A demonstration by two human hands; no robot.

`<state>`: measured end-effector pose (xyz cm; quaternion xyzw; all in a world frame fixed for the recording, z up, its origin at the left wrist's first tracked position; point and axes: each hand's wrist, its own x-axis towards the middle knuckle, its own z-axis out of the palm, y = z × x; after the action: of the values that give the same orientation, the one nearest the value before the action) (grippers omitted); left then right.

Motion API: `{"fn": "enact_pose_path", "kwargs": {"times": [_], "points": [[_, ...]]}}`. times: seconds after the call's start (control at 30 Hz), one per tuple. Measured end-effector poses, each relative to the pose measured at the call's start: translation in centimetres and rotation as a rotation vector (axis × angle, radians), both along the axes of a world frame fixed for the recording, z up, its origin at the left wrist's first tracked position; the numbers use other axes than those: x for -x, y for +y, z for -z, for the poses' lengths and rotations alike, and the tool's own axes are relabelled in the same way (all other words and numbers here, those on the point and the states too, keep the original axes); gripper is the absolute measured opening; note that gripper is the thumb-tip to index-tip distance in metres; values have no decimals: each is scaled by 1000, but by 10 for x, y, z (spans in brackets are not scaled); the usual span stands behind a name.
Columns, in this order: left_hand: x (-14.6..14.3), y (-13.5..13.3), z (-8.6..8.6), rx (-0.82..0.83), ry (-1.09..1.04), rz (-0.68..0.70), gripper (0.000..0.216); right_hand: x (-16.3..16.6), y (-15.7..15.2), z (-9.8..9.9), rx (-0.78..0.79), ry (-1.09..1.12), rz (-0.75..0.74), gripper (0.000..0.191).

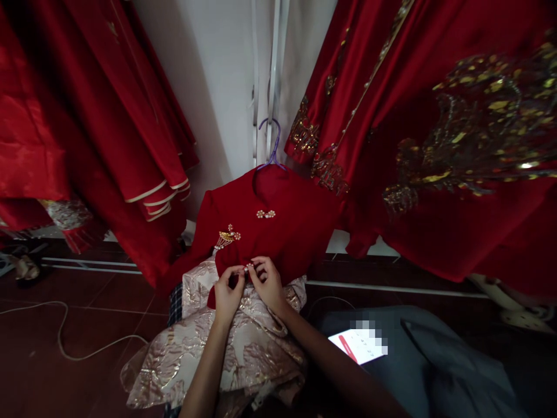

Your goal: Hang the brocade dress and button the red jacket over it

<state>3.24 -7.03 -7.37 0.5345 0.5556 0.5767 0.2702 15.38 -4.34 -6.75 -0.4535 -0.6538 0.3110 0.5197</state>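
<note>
A red jacket (pixel 300 226) hangs in front of me on a purple hanger (pixel 273 152). A pearl clasp (pixel 266 214) sits on its upper front, and a gold brooch (pixel 227 236) with dangling strands is on the left side. Lower down, my left hand (pixel 228 296) pinches one side of a small pearl clasp (pixel 248 267) at the jacket's front. From the other side, the fingertips of my right hand (pixel 268 285) close on the same clasp. My fingers partly cover it, so whether it is fastened cannot be made out. Beneath both hands lies a pale pink-gold brocade garment (pixel 248 354).
Red garments (pixel 148 133) hang at the left. More red clothing, with gold sequin embroidery (pixel 483 128), hangs at the right. A lit phone (pixel 354 347) rests on grey fabric (pixel 409 360). A white cable (pixel 65 337) curls across the tiled floor, and a metal rail (pixel 395 289) runs low behind.
</note>
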Motion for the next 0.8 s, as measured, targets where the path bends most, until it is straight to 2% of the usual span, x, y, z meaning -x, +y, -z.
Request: {"fn": "enact_pose_path", "kwargs": {"times": [0.1,0.17,0.37,0.6,0.8], "points": [[1,0,0,-29,0,-44,23,0,-2,0,-38,10,-32,38],[1,0,1,-66,-31,-92,21,-1,-3,2,-44,27,-42,41],[-1,-3,1,-67,24,-78,20,-4,-3,5,-13,53,-28,28],[-2,-6,-1,-77,55,-26,16,-7,0,5,-66,61,-17,32],[-3,-4,4,-94,34,-8,21,-5,1,7,-37,80,-70,21]]}}
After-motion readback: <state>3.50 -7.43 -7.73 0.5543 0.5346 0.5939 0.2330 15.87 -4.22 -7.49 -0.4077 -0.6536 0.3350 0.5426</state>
